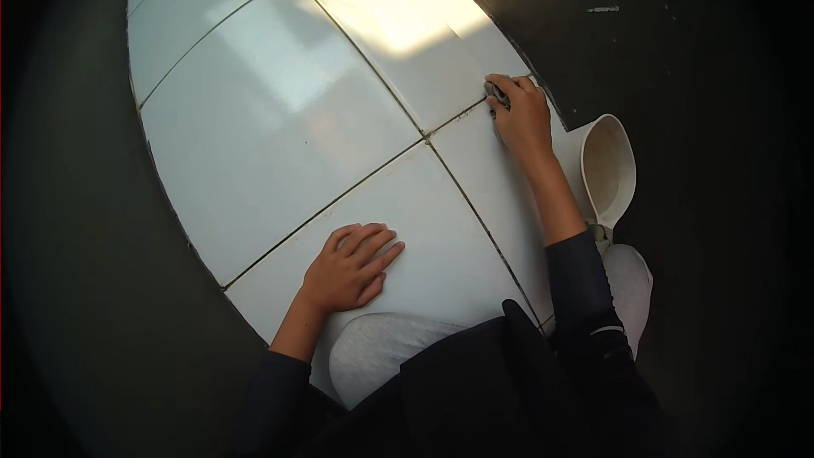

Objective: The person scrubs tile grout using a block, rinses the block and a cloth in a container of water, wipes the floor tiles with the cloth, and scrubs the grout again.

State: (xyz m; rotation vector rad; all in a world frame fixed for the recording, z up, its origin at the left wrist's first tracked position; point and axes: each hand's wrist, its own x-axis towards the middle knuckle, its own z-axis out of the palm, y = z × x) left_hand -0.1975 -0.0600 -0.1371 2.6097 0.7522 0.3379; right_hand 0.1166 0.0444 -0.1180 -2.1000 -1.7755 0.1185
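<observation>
Glossy white floor tiles with dark joints between them lie under both hands. My left hand rests flat on a tile near my knee, its fingers apart and nothing in it. Farther right, my right hand is closed around a small dark grey object, held down at the joint between two tiles. The fingers cover much of this object, and I cannot make out what it is. Loose crumbs show along the joint just left of it.
A white mug-like container stands or lies right of my right forearm, its opening showing. My knees in light grey cloth are at the tiles' near side. Dark floor borders the tiles. Bright light falls on the far tiles.
</observation>
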